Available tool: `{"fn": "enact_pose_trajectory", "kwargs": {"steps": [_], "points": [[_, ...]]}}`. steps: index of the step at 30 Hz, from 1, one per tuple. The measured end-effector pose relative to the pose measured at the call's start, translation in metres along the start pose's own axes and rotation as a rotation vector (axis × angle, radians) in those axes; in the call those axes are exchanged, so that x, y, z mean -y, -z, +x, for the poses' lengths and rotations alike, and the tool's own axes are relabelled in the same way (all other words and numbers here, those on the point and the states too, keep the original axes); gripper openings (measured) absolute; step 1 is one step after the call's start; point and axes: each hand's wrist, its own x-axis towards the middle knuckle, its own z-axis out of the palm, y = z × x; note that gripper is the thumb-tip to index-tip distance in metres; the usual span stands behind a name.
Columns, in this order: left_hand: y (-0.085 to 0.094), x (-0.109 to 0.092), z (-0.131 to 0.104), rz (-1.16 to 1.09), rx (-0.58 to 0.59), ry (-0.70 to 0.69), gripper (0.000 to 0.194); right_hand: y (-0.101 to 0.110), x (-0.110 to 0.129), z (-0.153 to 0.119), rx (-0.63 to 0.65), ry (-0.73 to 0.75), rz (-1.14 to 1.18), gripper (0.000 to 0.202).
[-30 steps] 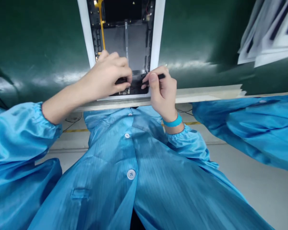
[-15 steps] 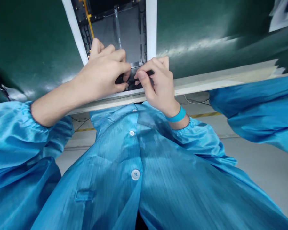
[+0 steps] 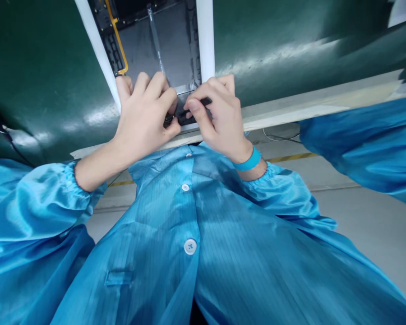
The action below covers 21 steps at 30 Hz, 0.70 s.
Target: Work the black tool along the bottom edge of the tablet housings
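A device with dark inner parts and a white frame (image 3: 206,40) lies at the top centre, with an orange cable (image 3: 119,40) along its left side and a grey strip (image 3: 154,38) down its middle. Over its lower left part, my left hand (image 3: 144,110) has its fingers curled down; what the fingertips hold, if anything, is hidden. My right hand (image 3: 219,117), with a blue band at the wrist, is closed on a small black piece (image 3: 205,101) at the lower right of the device. The two hands are close but apart.
The device lies on a green work surface (image 3: 274,31) with a pale taped front edge (image 3: 325,99). Dark cables (image 3: 6,133) are at the far left. A blue sleeve of a person (image 3: 365,144) shows at the right. Something white (image 3: 404,11) lies at the top right.
My left hand's wrist has swung down and right, and the hand is more upright. The device sits slightly further left in view. My right hand keeps its grip.
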Motion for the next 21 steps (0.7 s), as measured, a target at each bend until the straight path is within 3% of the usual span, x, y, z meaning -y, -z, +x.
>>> {"fn": "enact_pose_trajectory", "kwargs": {"steps": [6,10,13,18,21], "points": [[-0.010,-0.005,-0.011,-0.017,-0.038,0.100,0.020,0.000,-0.002,0.000,0.000,0.066,-0.061,0.056],[-0.021,-0.007,-0.017,0.115,0.112,0.225,0.026,-0.001,-0.004,0.000,-0.012,0.080,-0.064,0.052],[-0.026,-0.008,-0.021,0.206,0.198,0.232,0.030,-0.001,-0.004,-0.001,-0.009,0.078,-0.052,0.052],[-0.026,-0.014,-0.024,0.072,-0.021,0.233,0.029,0.000,-0.001,-0.003,-0.025,0.019,0.008,0.055],[-0.025,-0.015,-0.025,0.076,0.010,0.233,0.029,0.001,0.001,-0.004,-0.016,-0.044,0.018,0.055]]}}
